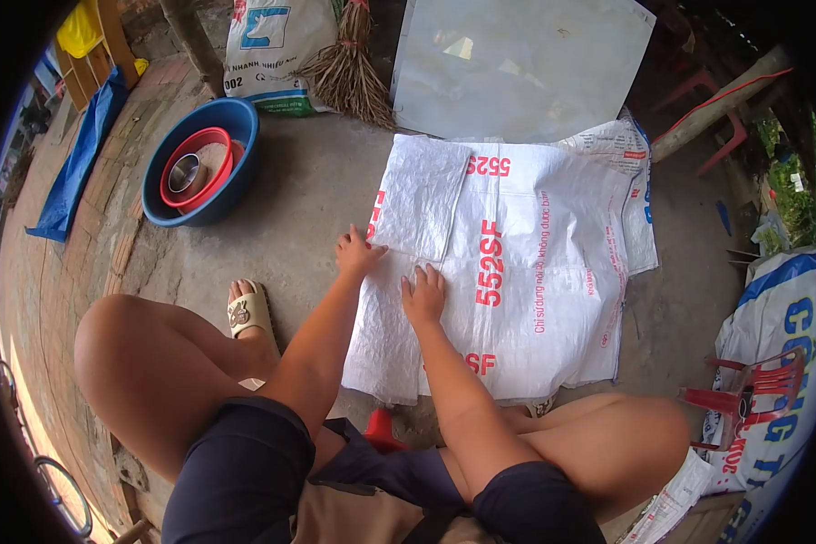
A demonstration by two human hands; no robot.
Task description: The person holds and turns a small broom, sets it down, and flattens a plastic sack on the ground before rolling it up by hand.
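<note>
A white woven plastic sack (553,236) with red "552SF" printing lies flat on the ground in front of me. Its left side is folded over as a strip (417,199) along the length. At the left edge of that fold rests my left hand (358,254), fingers spread and touching the plastic. My right hand (423,295) lies palm down on the sack just right of it, fingers apart, near the fold's inner edge. Neither hand grips anything that I can see. Wrinkles run over the sack's lower right part.
Beyond the sack are a pale flat board (517,63), a straw broom (354,63) and a standing printed bag (276,54). Left of these, a blue basin (245,136) holds a red basin and a metal bowl. A red plastic chair (762,399) is at the right.
</note>
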